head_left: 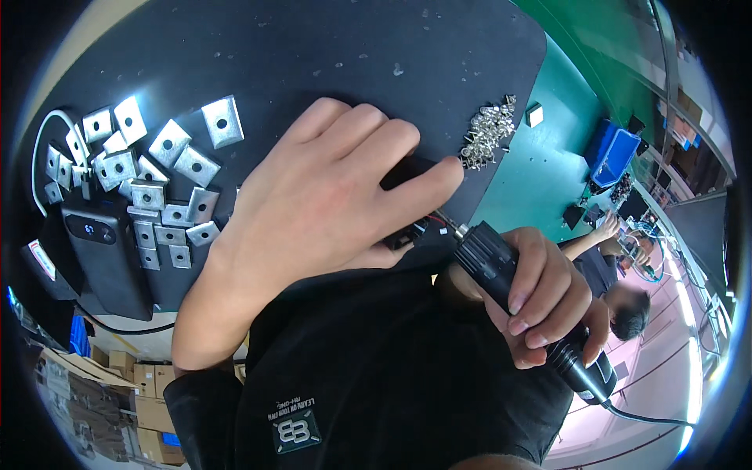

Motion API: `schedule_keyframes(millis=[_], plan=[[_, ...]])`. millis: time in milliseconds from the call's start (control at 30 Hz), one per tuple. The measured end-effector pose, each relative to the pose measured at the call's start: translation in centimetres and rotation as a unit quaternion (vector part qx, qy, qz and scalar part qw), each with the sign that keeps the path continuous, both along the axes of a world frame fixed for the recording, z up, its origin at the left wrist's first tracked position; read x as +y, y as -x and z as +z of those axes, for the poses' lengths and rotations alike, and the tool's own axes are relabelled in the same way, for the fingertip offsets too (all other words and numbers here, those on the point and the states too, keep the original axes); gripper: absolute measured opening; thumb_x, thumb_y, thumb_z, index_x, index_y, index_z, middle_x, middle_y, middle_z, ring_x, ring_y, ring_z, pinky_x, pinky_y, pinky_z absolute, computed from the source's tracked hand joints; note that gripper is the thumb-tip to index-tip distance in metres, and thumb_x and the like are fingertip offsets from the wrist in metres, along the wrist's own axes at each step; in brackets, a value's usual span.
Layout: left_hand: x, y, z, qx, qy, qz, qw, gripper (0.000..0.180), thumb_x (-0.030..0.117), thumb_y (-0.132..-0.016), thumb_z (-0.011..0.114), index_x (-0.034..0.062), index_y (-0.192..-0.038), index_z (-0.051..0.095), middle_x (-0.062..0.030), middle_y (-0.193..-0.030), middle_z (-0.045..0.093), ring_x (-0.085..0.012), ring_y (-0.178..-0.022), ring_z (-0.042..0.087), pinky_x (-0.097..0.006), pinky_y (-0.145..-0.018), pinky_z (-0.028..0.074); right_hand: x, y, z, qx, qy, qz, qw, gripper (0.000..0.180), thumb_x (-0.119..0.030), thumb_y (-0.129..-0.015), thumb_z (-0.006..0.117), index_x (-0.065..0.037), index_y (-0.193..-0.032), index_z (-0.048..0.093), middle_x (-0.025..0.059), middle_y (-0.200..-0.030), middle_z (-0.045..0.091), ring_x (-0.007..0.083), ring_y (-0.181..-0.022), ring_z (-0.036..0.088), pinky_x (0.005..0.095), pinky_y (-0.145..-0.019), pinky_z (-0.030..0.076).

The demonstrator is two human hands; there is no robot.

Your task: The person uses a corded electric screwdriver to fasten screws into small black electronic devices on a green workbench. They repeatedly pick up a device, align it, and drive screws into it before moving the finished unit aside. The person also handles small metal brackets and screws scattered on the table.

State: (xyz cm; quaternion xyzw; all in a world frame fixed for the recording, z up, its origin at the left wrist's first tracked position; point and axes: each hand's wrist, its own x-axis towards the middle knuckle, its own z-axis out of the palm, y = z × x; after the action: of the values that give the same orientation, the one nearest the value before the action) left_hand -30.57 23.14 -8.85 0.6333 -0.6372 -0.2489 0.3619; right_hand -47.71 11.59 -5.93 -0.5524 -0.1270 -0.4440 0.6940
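Observation:
My right hand [544, 301] is wrapped around a black electric screwdriver [489, 258], its cord trailing off at the lower right. The driver's tip points up and left, close to the fingers of my left hand [337, 192]. That hand is closed over a small black part [407, 233], most of which the fingers and palm hide. A bit of thin red wire shows beside the screwdriver tip. Whether the bit touches the part, I cannot tell. To the left of my left hand lie several square silver metal plates [196, 166], each with a hole.
A pile of small silver screws [487, 133] lies on the dark mat [352, 47] at the right. A black power bank [106, 254] with a white cable stands at the left. Beyond the mat are a blue bin [616, 157] and a co-worker [627, 309].

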Motion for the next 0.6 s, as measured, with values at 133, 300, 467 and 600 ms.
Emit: schedule_keyframes(millis=[133,300,467,600], plan=[[-0.4,0.2,0.0,0.005,-0.004,-0.006,1.0,0.06,0.033,-0.051,0.078,0.0207,-0.109,0.064,-0.0024,-0.095,0.054,-0.0215,-0.085,0.054,-0.036,-0.078,0.041,-0.4,0.4,-0.1,0.007,0.004,0.003,1.0,0.051,-0.013,-0.086,0.069,-0.026,-0.129,0.045,0.0025,-0.091,0.059,0.0136,-0.077,0.062,0.0288,-0.075,0.053],[-0.1,0.0,0.0,0.02,-0.014,0.005,1.0,0.063,0.032,-0.05,0.078,0.0218,-0.11,0.064,-0.0021,-0.095,0.053,-0.0206,-0.083,0.054,-0.035,-0.077,0.041,0.2,-0.5,0.2,0.017,-0.013,-0.031,0.999,0.053,-0.012,-0.086,0.069,-0.025,-0.131,0.044,0.0032,-0.093,0.058,0.0135,-0.08,0.062,0.0292,-0.077,0.054],[-0.2,0.4,-0.4,0.01,-0.002,0.008,1.0,0.064,0.032,-0.048,0.078,0.0221,-0.11,0.063,-0.0017,-0.096,0.053,-0.0198,-0.083,0.054,-0.034,-0.077,0.041,0.3,-0.3,0.4,0.025,0.004,-0.037,0.999,0.052,-0.012,-0.085,0.069,-0.024,-0.13,0.045,0.0026,-0.09,0.057,0.0134,-0.078,0.062,0.0279,-0.077,0.054],[-0.1,0.3,-0.6,0.013,-0.001,0.011,1.0,0.064,0.032,-0.047,0.077,0.0223,-0.11,0.063,-0.0013,-0.096,0.053,-0.0193,-0.083,0.054,-0.034,-0.077,0.041,0.1,-0.6,0.1,0.009,-0.006,-0.027,1.0,0.045,-0.01,-0.084,0.07,-0.022,-0.123,0.05,0.0015,-0.089,0.058,0.0132,-0.077,0.062,0.028,-0.077,0.055]])
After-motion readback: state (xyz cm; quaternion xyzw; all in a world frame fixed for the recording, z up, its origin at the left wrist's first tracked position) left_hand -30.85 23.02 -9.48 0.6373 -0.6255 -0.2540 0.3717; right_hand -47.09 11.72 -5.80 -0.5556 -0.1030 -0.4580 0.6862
